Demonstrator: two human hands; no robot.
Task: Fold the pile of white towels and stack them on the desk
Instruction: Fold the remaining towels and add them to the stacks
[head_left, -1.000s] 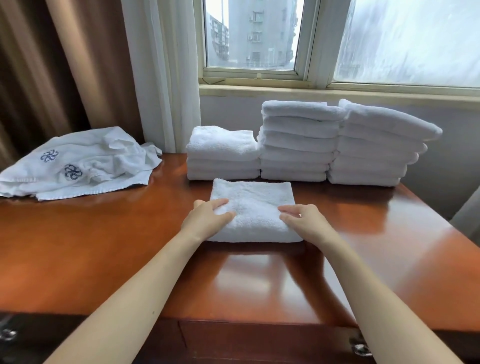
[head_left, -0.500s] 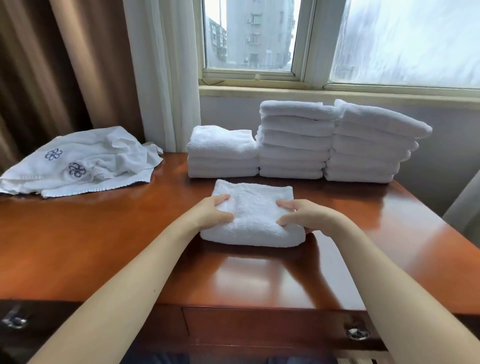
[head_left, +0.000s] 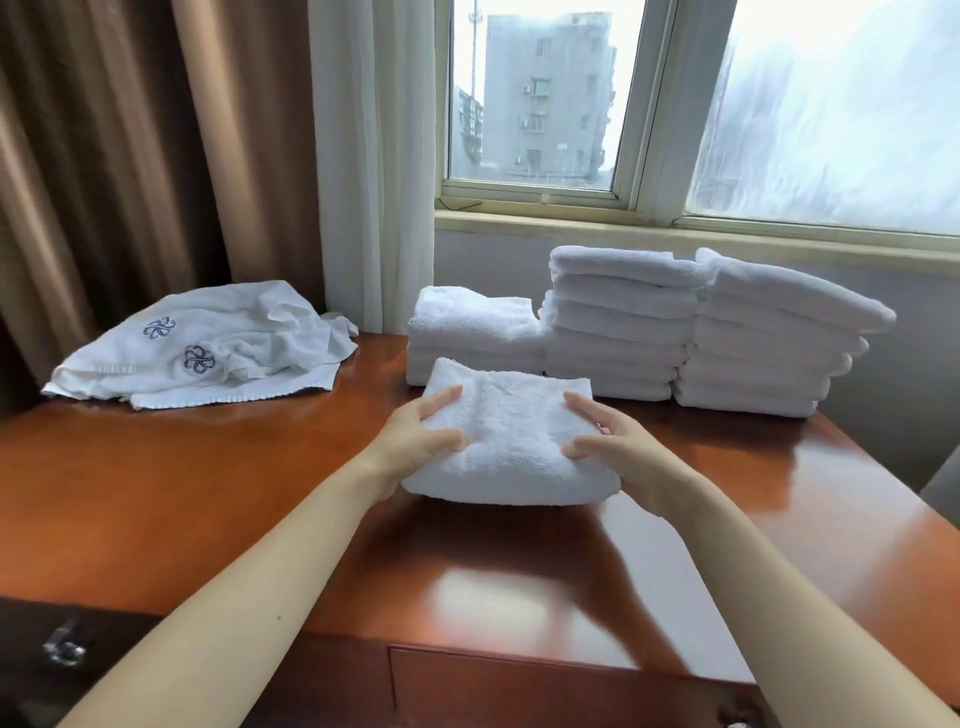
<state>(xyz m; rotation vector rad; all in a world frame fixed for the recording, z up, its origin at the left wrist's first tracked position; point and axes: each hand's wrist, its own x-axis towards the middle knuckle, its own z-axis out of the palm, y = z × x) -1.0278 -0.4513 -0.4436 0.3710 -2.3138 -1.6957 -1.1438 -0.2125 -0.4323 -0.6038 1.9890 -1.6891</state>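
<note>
Nearest you, both forearms reach in over the front edge of the desk (head_left: 208, 499), with a drawer front (head_left: 519, 691) below it. Your left hand (head_left: 415, 441) grips the left side of the folded towel (head_left: 511, 441), digits curled onto its top. Your right hand (head_left: 618, 449) grips the right side the same way. The folded towel sits between your hands at mid-desk, over the wood. Its near edge looks slightly raised, but blur hides whether it touches the desk. Behind it, three stacks of folded white towels stand side by side against the wall. The short stack (head_left: 472, 332) is on the left, just behind the held towel. The middle stack (head_left: 618, 322) is taller and touches it. The right stack (head_left: 769, 338) is about as tall, with its top towels tilted. Far left on the desk lies the unfolded pile (head_left: 208, 348), crumpled, with two dark blue emblems showing. Beyond are a brown curtain (head_left: 130, 156), a white curtain (head_left: 374, 156) and a window (head_left: 540, 93).
</note>
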